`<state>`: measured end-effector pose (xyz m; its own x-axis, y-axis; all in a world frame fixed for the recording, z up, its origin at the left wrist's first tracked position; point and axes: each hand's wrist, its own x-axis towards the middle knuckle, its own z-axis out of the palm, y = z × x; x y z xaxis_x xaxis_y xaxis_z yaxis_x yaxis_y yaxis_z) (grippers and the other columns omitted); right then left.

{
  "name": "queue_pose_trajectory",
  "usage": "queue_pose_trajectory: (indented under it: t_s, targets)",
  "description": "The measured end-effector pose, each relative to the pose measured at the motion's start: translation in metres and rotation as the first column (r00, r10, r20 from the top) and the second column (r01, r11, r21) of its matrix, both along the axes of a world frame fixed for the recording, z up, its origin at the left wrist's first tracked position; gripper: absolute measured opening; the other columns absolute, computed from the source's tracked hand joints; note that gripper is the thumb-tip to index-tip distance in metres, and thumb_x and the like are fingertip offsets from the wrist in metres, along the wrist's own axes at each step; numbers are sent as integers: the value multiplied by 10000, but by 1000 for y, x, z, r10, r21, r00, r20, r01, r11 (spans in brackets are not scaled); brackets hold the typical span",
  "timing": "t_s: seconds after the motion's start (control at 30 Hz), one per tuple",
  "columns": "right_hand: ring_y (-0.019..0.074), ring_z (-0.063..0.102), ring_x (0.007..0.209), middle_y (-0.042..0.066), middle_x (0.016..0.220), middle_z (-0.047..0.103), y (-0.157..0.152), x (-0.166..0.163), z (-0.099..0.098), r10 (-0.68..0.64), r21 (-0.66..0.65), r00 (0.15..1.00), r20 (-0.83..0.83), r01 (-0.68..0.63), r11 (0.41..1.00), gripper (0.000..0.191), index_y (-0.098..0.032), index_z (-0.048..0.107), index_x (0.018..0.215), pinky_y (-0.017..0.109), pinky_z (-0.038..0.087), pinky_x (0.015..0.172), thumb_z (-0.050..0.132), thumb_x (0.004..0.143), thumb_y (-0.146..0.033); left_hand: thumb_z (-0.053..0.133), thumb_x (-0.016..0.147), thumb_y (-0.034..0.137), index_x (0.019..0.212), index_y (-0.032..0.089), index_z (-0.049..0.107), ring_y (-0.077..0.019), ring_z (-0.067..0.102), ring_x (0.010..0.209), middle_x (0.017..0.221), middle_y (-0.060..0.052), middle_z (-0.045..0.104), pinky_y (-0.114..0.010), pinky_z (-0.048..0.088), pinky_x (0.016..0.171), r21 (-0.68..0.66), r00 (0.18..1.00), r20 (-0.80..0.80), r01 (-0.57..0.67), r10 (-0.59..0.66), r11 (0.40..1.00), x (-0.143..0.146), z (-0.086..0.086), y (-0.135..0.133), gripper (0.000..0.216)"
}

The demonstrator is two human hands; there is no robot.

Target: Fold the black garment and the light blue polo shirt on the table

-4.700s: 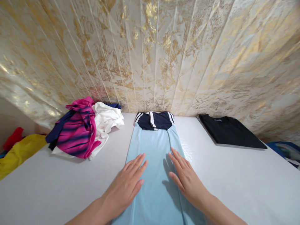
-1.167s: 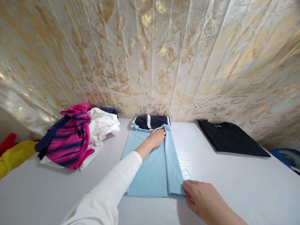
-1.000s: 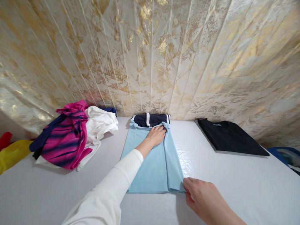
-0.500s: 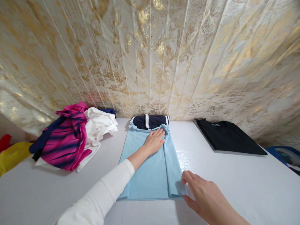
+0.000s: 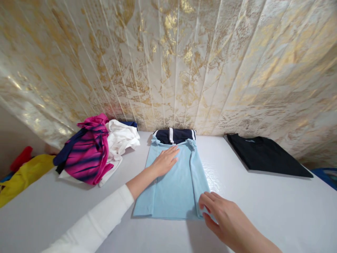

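A light blue garment [image 5: 173, 186] lies flat on the white table, its two long sides folded inward. At its far end sits a dark navy folded piece with white stripes [image 5: 183, 135], against the curtain. My left hand [image 5: 165, 161] rests palm down on the upper part of the blue cloth, fingers stretched out and holding nothing. Over the near right corner of the cloth is my right hand [image 5: 223, 214], its fingers bent and its thumb apart from them. Whether its fingertips touch the cloth is hard to see.
A heap with a pink and navy striped garment [image 5: 88, 158] and white cloth [image 5: 122, 137] lies on the left. Folded black shirt [image 5: 265, 154] on the right. Yellow cloth [image 5: 26, 175] sits past the table's left edge. A gold-patterned curtain [image 5: 168, 63] hangs behind.
My left hand has slid leftward over the blue cloth, away from its right fold. My right hand has shifted slightly inward over the near right corner. The view has turned a little left.
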<state>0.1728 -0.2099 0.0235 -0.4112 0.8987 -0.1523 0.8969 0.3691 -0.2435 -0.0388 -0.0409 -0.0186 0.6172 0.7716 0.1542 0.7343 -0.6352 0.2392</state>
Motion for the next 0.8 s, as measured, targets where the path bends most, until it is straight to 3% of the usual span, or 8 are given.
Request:
queue_pose_trajectory:
  t_s: [0.17,0.33,0.5,0.63,0.73,0.8]
  targets:
    - [223,614,817,58,904,654,3,-14,-8,-10,-26,999,33,11,1000,193,-192,554,934,289,396,643,520,750,-146,270,984,272,1427,215,346,-173,220,1414,1536,-44,267,-389,296,1109,-6,986,8,-167,168,986,-64,1,-76,453]
    - [196,618,788,34,874,657,2,-18,-18,7,-3,999,38,-7,1000,351,-201,545,951,276,389,649,449,670,-13,308,991,388,1483,247,223,-200,208,1419,1550,-48,214,-395,282,1114,-11,993,-61,-102,101,995,-81,-14,-134,520]
    - [211,622,746,47,848,662,1,-16,-10,47,-63,998,37,-44,997,313,-193,529,975,277,387,614,500,683,-85,348,984,344,1482,212,214,-216,242,1405,1538,-76,257,-406,265,1111,22,994,-83,-75,76,997,-74,-12,-143,532]
    - [165,590,677,17,797,634,9,-1,3,-1,-39,990,-139,-5,999,259,-211,489,1061,261,395,620,414,829,-125,507,916,242,1289,221,463,-235,305,1351,1478,-71,360,-406,267,1093,-33,1000,9,6,-6,999,-63,7,-149,376]
    - [150,564,670,17,794,609,12,3,10,-13,-45,981,-191,4,999,227,-212,518,976,254,395,625,391,837,-85,598,856,185,974,221,561,-211,484,1106,1183,-34,554,-361,369,959,-153,996,76,65,-54,986,-52,18,-154,129]
    - [145,559,718,20,843,599,11,-3,8,62,-67,966,-253,-81,994,218,-215,539,891,246,397,640,427,800,-50,626,845,181,898,213,544,-193,508,952,1004,-8,573,-333,393,850,-194,994,92,75,-58,978,-48,20,-156,103]
